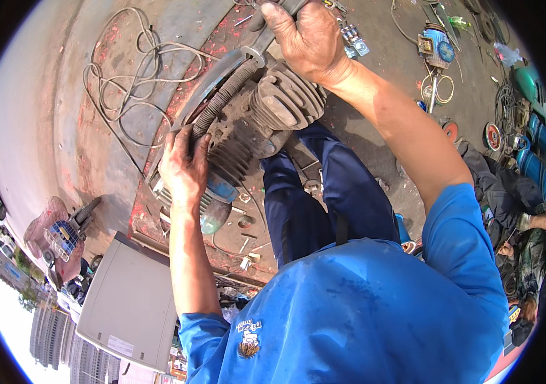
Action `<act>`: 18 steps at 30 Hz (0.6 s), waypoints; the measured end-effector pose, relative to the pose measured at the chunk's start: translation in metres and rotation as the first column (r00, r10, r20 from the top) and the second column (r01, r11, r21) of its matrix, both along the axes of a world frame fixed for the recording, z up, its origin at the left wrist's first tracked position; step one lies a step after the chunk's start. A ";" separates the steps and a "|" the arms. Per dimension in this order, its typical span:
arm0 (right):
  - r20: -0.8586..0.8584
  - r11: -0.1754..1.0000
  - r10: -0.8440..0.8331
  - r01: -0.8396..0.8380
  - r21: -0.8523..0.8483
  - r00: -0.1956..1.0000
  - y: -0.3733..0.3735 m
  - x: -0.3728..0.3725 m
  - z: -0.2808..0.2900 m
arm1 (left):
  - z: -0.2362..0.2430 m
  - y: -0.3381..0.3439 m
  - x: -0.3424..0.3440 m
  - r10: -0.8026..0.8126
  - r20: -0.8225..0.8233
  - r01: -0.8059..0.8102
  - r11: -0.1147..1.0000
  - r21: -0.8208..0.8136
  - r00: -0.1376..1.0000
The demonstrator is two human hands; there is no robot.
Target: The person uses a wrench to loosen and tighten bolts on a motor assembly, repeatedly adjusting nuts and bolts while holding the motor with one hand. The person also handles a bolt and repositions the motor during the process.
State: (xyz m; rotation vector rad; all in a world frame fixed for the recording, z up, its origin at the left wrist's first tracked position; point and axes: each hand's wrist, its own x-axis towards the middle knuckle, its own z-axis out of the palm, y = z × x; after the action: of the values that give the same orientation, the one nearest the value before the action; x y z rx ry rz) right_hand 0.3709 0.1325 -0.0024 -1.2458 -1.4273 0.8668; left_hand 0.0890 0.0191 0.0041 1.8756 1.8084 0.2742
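Observation:
A dirty compressor with a finned cylinder head (291, 97) stands in front of my legs. A ribbed metal tube (223, 99) slants along its left side, beside the curved rim of a large wheel (204, 82). My left hand (184, 169) is closed round the tube's lower end, thumb and fingers on either side. Above the machine, my right hand (311, 43) grips the dark handle of a wrench (264, 42). The wrench's ring end sits at the tube's upper end; the fitting inside it is hard to make out.
A looped cable (142, 80) lies on the floor at the left. A hammer (246, 243) and small parts lie near my feet. A blue motor (438, 48) stands at the far right. A beige cabinet (129, 301) is at the lower left. Another person (509, 192) is at the right.

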 end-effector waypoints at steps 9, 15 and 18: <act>0.042 0.897 0.086 -0.095 0.432 0.995 -0.060 -0.008 -0.056 | 0.001 0.001 0.000 -0.004 0.004 0.004 1.000 0.000 1.000; 0.499 0.894 0.325 -0.433 0.116 0.804 0.125 -0.063 -0.149 | -0.004 0.009 0.010 -0.076 0.020 0.075 0.997 0.036 0.997; 0.271 0.554 0.733 -0.317 -0.770 0.624 0.117 -0.107 -0.125 | -0.001 0.005 0.006 -0.059 -0.003 0.059 0.997 0.041 0.998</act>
State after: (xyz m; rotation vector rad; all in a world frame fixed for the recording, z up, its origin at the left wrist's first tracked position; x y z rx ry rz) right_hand 0.2642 0.2493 -0.1278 -1.7054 -2.2024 1.6625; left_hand 0.0945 0.0246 0.0027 1.9546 1.7578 0.2900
